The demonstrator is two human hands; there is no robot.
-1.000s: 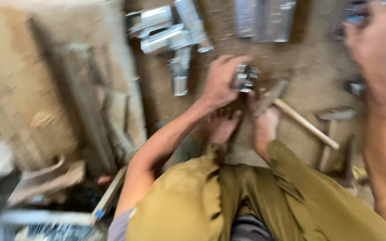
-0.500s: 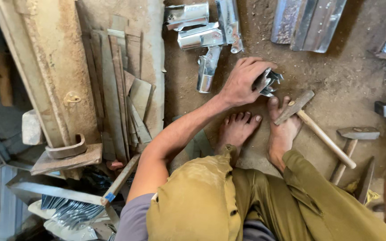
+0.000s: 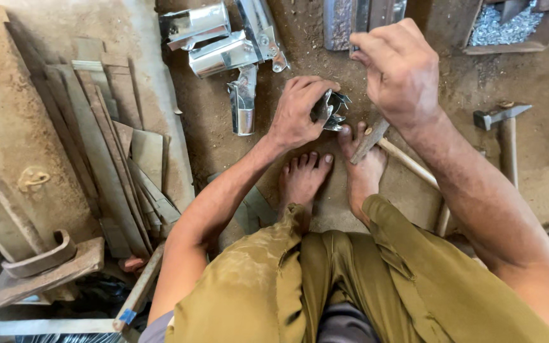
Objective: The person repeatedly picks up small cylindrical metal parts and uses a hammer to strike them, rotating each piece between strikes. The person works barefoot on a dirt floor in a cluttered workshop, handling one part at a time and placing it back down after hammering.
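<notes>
Head view: person squatting barefoot on dirt floor. Left hand (image 3: 297,111) is gripping a small bent metal piece (image 3: 330,109), holding it low just above the toes. Right hand (image 3: 400,70) is hovering just beside it, fingers curled, thumb and forefinger pinched; cannot tell if anything is between them. A hammer (image 3: 382,145) is lying under the right foot. Shiny folded sheet-metal parts (image 3: 223,44) are sitting beyond the left hand. Second hammer (image 3: 502,127) is lying well right.
</notes>
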